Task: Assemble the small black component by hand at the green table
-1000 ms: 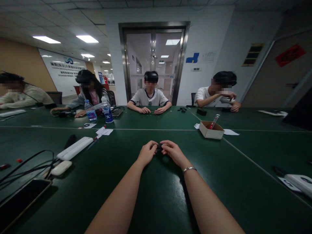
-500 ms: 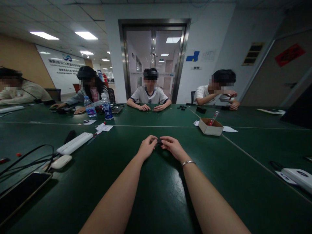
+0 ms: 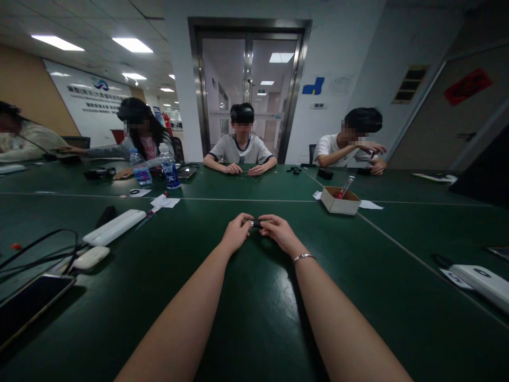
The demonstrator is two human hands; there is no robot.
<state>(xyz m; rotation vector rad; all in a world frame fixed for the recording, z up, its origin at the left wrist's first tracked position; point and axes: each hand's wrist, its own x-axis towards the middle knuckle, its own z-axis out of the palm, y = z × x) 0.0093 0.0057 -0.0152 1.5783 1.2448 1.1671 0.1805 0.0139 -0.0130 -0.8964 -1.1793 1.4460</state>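
I have the small black cylindrical piece with a silvery end [image 3: 256, 224] directly between my left hand [image 3: 237, 233] and right hand [image 3: 278, 231], its long axis running roughly crosswise over the dark green worktop [image 3: 250, 307]. Both grips pinch it, 1 at each end; neither looks nearer.

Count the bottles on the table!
2: the left bottle and the blue-labelled right bottle, close together on the table, beyond and left of the left hand. Others may be hidden.
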